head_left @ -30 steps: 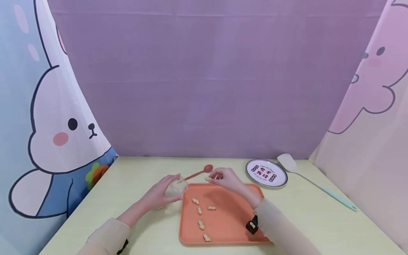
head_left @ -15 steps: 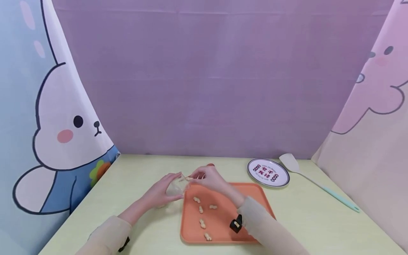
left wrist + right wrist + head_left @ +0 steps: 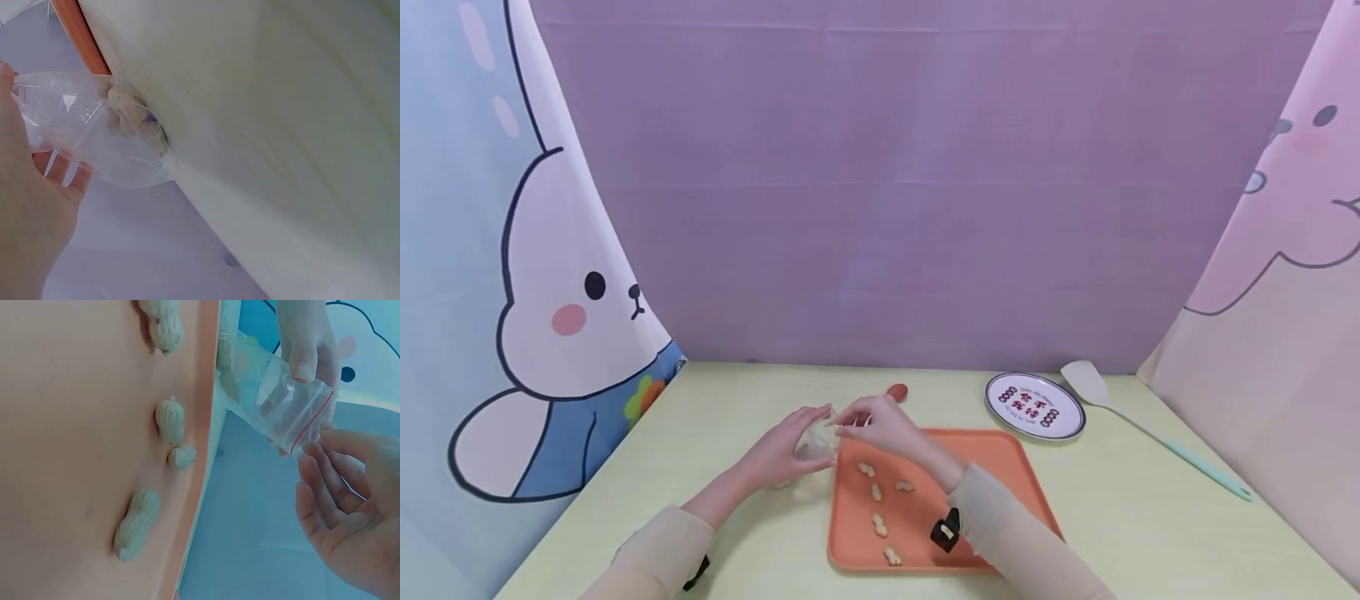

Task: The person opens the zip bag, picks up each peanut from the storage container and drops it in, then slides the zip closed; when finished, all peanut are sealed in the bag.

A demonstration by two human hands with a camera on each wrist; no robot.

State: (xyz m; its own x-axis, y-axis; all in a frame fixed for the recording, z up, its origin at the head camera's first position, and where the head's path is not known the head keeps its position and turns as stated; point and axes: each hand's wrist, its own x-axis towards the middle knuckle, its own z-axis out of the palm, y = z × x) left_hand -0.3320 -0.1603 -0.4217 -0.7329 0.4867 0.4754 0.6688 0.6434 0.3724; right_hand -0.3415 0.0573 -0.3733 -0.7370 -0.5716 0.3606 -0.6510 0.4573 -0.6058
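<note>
In the head view, my left hand [image 3: 782, 446] holds a clear zip bag [image 3: 814, 443] by its mouth, just beyond the tray's left rim. Several peanuts [image 3: 131, 112] sit at the bag's bottom in the left wrist view. At the bag's mouth, beside its red zip line, my right hand [image 3: 883, 425] keeps its thumb and fingertips together in a pinch. The peanut it carried is hidden by the fingers and the bag. Unshelled peanuts [image 3: 170, 420] lie apart on the orange tray [image 3: 962, 521], below my right forearm.
A red spoon [image 3: 897, 392] lies behind my right hand, its handle mostly hidden. To the right are a white plate [image 3: 1034, 405] with red lettering and a spatula [image 3: 1198, 462] with a mint handle. A purple curtain [image 3: 880, 183] hangs behind the table.
My right hand has moved left with a pinched peanut from above the tray's back rim to the bag's mouth. My left hand and the bag stay nearly in place.
</note>
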